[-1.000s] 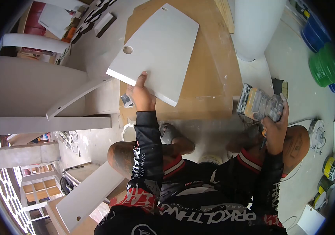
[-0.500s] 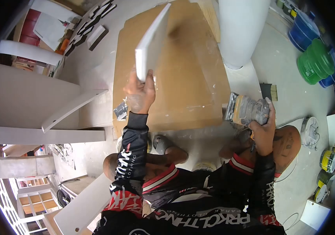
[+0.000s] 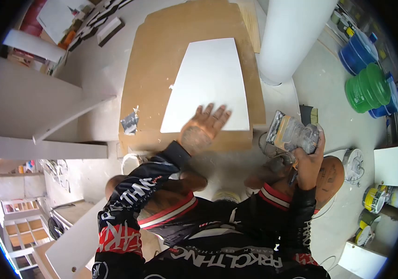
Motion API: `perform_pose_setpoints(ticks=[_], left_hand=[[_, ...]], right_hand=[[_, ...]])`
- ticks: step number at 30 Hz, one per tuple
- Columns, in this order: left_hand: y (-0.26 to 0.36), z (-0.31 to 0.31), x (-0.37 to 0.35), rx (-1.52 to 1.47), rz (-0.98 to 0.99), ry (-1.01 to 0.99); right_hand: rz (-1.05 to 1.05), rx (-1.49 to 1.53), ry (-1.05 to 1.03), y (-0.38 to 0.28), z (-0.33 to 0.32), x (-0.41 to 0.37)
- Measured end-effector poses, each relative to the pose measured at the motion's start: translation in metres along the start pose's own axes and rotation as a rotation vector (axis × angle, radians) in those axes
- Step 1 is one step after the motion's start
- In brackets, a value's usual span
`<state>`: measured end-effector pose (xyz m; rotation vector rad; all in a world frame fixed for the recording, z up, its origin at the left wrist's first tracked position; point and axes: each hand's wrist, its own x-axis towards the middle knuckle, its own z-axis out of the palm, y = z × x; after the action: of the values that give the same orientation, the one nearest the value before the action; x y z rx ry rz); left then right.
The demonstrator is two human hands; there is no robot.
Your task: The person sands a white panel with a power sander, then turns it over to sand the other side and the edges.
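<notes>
A white panel (image 3: 210,74) lies flat on the brown cardboard-like sheet (image 3: 154,56) in front of me. My left hand (image 3: 204,126) is over the panel's near edge with its fingers spread; it seems to rest on the surface. At the right, above my knee, my right hand (image 3: 311,158) is wrapped round a dusty power sander (image 3: 294,132), held up with its flat pad turned toward the left. A scrap of grey sandpaper (image 3: 129,122) lies on the left side of the brown sheet.
A white column (image 3: 294,37) stands just beyond the sheet's right side. Green (image 3: 367,88) and blue (image 3: 358,52) water jugs stand at the far right. White boards (image 3: 45,148) extend along the left. A cable reel (image 3: 353,160) sits beside my right knee.
The white panel was upright and tilted in my left hand; now it lies flat on the brown sheet. My left hand has let go and opened over it. The sander stays in my right hand.
</notes>
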<state>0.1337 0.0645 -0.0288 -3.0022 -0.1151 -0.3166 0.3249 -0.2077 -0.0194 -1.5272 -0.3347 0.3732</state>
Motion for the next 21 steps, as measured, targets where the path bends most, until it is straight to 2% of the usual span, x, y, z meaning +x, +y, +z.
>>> perform_pose_setpoints(ticks=[2, 5, 9, 11, 13, 15, 16, 18, 19, 21], left_hand=[[0.031, 0.028, -0.018, 0.004, -0.035, -0.083], [0.076, 0.074, -0.040, -0.086, -0.176, -0.042], [0.115, 0.116, -0.050, -0.296, -0.340, -0.129], [0.127, 0.133, -0.053, -0.312, -0.372, -0.138], [0.133, 0.146, -0.059, -0.320, -0.381, -0.153], [0.135, 0.162, -0.073, -0.301, -0.405, -0.279], [0.135, 0.171, -0.082, -0.303, -0.403, -0.294], [0.130, 0.163, -0.083, -0.303, -0.392, -0.327], [0.130, 0.158, -0.084, -0.288, -0.382, -0.365], [0.133, 0.153, -0.083, -0.307, -0.380, -0.332]], right_hand=[[-0.026, -0.031, 0.063, -0.001, -0.006, 0.001], [0.015, -0.015, 0.067, -0.006, -0.004, 0.000], [0.055, -0.053, 0.007, 0.004, 0.008, 0.001], [-0.018, -0.110, -0.114, 0.013, 0.022, 0.001], [0.023, -0.112, -0.143, 0.029, 0.037, 0.002], [-0.139, -0.263, -0.237, 0.055, 0.050, 0.007], [-0.136, -0.277, -0.239, 0.064, 0.055, 0.009], [-0.183, -0.566, -0.251, 0.073, 0.073, 0.008], [-0.177, -0.581, -0.255, 0.075, 0.081, 0.005], [-0.214, -0.734, -0.212, 0.076, 0.101, -0.002]])
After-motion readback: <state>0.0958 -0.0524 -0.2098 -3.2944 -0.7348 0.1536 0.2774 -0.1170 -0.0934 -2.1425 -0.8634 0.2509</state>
